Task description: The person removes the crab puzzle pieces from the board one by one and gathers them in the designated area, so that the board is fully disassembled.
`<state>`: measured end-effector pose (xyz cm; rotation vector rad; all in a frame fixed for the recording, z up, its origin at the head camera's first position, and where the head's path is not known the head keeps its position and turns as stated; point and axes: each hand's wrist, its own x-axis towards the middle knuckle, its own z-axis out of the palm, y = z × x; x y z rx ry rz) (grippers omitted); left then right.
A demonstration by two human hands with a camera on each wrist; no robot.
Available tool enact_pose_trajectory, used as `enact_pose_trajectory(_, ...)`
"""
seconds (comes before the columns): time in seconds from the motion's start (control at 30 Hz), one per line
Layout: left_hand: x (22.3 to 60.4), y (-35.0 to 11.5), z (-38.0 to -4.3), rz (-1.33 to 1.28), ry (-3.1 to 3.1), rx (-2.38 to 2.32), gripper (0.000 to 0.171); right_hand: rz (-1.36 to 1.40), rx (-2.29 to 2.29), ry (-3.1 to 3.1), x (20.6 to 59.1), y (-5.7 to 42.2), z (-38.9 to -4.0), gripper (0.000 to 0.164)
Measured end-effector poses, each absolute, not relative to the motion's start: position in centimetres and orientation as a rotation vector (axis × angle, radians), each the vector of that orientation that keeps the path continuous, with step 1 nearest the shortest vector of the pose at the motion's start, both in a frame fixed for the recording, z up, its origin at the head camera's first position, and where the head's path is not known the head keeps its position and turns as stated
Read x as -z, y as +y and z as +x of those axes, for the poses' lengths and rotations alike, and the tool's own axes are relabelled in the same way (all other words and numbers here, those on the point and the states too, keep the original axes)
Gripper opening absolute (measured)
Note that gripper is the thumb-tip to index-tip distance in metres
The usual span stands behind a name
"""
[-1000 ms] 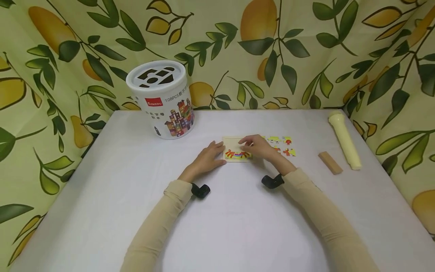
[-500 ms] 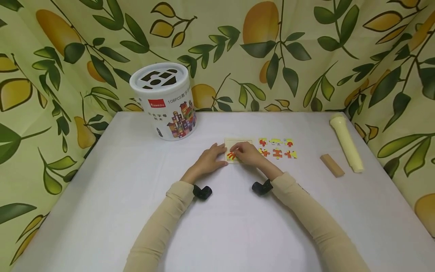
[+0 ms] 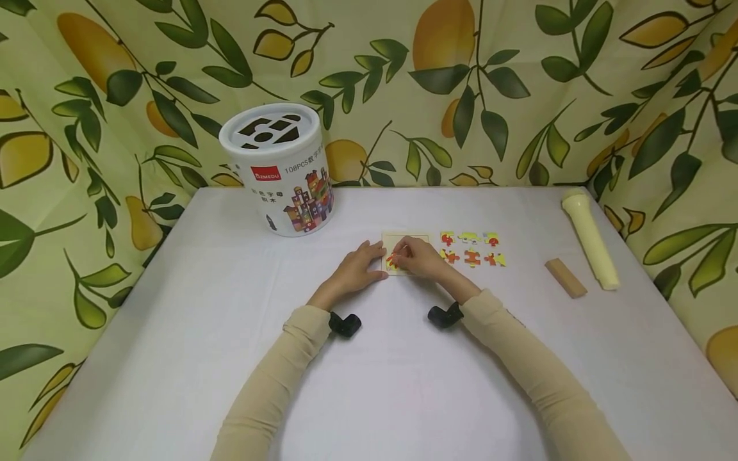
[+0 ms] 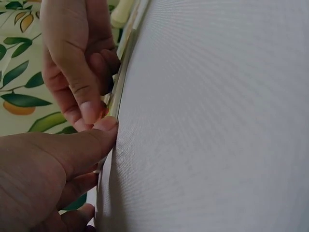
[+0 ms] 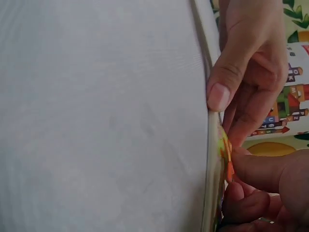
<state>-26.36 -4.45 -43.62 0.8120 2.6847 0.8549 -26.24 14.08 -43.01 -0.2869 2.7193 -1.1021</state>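
A small wooden puzzle board (image 3: 394,241) lies flat on the white table, its upper part bare and red and yellow picture showing at its lower left. My left hand (image 3: 353,269) rests against the board's left side, thumb at the near corner and fingers spread along the edge. Over the board, my right hand (image 3: 423,258) pinches an orange-red puzzle piece (image 5: 230,169) between thumb and fingers; it looks tilted in the right wrist view. The right hand hides much of the board's lower half. Several loose puzzle pieces (image 3: 472,257) lie in two rows right of the board.
A white lidded bucket (image 3: 288,186) with shaped holes stands at the back left. Towards the right lie a brown wooden block (image 3: 565,278) and a cream-coloured cylinder (image 3: 590,240) with a wider end. A patterned curtain (image 3: 369,83) hangs behind the table (image 3: 369,397).
My right hand has moved left across the board to its lower-left part, uncovering the loose pieces, then stayed nearly in place. The left hand has kept its place at the board's edge.
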Motion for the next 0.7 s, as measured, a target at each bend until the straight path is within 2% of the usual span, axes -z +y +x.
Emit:
enact_pose_trajectory(0.53,43.52,-4.37,-26.38,0.800,2.683,-0.845,0.056,-0.309,1.132,2.793,42.87,14.15,-26.25,0.016)
enact_pose_trajectory(0.7,43.63,-4.39,-26.43,0.787,2.679,-0.825,0.057,-0.213,1.186,2.834,42.36,14.79,-26.01,0.018)
